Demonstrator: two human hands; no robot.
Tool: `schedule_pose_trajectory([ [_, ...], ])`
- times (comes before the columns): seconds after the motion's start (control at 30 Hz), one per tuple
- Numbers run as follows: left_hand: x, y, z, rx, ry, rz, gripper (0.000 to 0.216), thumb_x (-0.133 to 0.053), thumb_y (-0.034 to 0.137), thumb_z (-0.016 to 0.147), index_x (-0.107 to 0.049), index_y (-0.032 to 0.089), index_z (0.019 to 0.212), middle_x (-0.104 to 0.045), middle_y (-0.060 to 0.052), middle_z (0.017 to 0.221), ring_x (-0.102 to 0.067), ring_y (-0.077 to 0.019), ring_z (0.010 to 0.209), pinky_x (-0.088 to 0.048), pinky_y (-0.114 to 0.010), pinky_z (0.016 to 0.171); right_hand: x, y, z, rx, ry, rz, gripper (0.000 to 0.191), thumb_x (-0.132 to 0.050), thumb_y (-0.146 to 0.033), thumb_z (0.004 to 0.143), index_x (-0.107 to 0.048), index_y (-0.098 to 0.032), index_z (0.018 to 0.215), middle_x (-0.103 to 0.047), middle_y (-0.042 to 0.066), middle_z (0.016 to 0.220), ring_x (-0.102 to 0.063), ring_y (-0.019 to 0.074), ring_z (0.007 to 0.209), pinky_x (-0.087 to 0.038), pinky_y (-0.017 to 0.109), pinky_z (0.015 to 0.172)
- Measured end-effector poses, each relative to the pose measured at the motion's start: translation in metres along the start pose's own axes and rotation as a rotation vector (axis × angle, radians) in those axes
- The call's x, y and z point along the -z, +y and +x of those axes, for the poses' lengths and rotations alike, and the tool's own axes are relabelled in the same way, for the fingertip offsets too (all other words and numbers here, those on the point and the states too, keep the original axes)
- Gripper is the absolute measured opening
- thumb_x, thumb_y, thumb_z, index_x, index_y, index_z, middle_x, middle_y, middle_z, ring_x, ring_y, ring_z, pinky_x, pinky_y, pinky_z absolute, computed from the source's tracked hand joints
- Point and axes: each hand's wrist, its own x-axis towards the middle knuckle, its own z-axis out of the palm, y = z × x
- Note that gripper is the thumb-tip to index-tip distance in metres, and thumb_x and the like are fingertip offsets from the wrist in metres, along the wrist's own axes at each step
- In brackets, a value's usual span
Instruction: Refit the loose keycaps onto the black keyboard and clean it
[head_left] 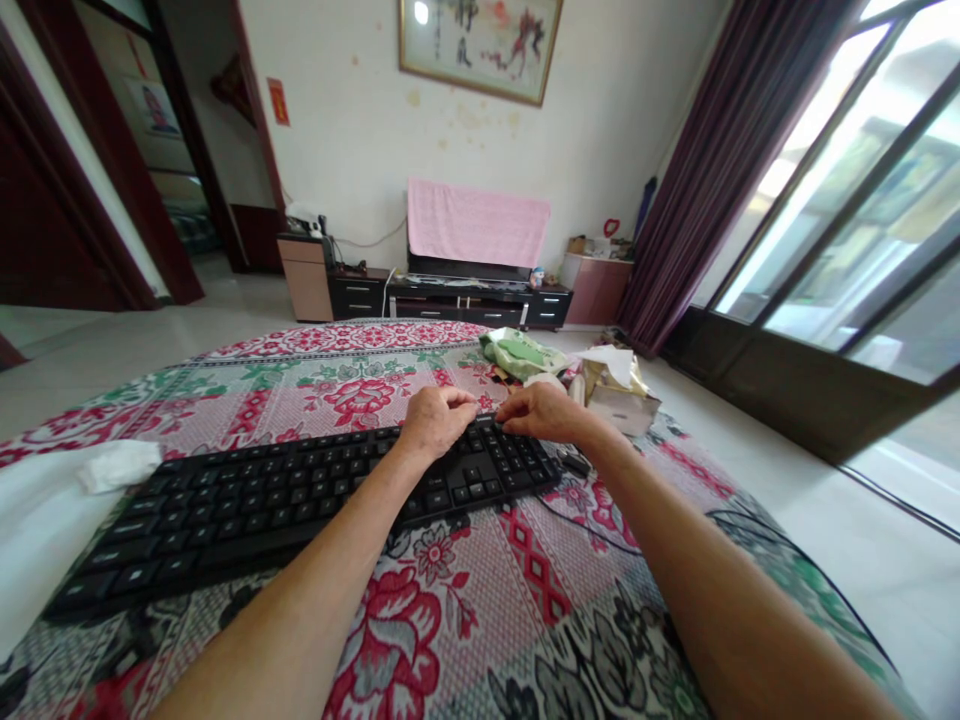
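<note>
Fingers (pixel 465 401) of left hand (pixel 439 420) and right hand (pixel 544 412) curl closed, tips touching the black keyboard (pixel 300 490).

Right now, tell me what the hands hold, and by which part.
Left hand and right hand both pinch at the far edge of the black keyboard, near its right end. Whether the fingers grip that edge or something tiny cannot be told.

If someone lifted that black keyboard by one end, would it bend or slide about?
Probably stiff: the keyboard is a long flat slab lying straight. Likely light for its length, being thin. On the floral cloth it may drag rather than slide, and its cable could tug.
</note>
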Motion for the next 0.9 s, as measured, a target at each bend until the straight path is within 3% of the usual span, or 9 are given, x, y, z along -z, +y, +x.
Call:
schedule_pose_trajectory([
  [0.27, -0.0026, -0.0003, -0.0016, -0.032, -0.038, 0.021, 0.019, -0.057, 0.028, 0.069, -0.071, 0.019, 0.078, -0.070, -0.003, 0.072, -0.064, -0.0157, 0.072, -0.047, -0.026, 0.070, 0.0032, 0.0000, 0.0008, 0.049, -0.070, -0.009, 0.021, -0.058, -0.018, 0.072, -0.073, -0.021, 0.087, -0.070, 0.000, 0.080, -0.059, 0.0146, 0.074, -0.043, 0.026, 0.071],
  [0.9, -0.0006, 0.0007, -0.0027, -0.045, -0.076, 0.023, 0.020, -0.057, 0.028, 0.069, -0.072, 0.019, 0.078, -0.068, -0.003, 0.064, -0.063, -0.0171, 0.071, -0.046, -0.028, 0.070, 0.0005, 0.0077, 0.0002, 0.042, -0.047, 0.150, 0.018, -0.062, -0.021, 0.072, -0.073, -0.024, 0.086, -0.070, 0.000, 0.080, -0.059, 0.0165, 0.076, -0.045, 0.030, 0.073],
])
